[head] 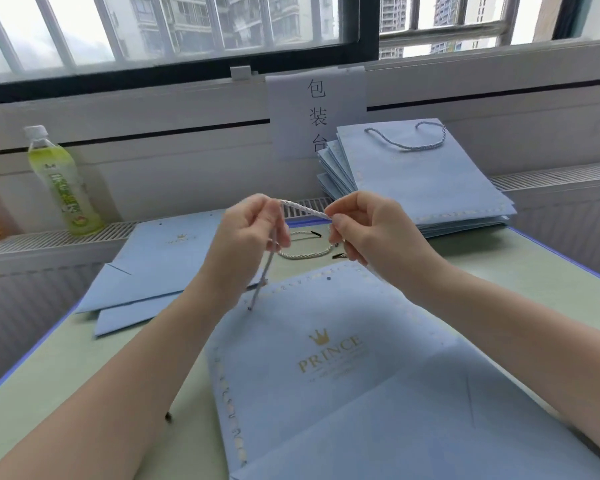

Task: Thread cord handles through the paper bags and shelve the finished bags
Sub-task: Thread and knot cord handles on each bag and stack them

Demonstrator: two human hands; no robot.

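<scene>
Cord (303,209) pinched between both hands, raised over a flat paper bag (343,358).
Left hand (253,233) and right hand (364,230) each grip the pale twisted cord with curled fingers; one end hangs from the left hand down to the bag's top edge. Second cord (305,252) lies loose on the green table (66,358) behind. Unthreaded bags (153,265) lie left; stack of finished bags (423,181) back right; green bottle (61,181) on the sill.

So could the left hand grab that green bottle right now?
Probably not right away. The left hand is busy pinching the cord together with the right hand. Nothing stands between it and the bottle, though, so it could after letting go.
</scene>
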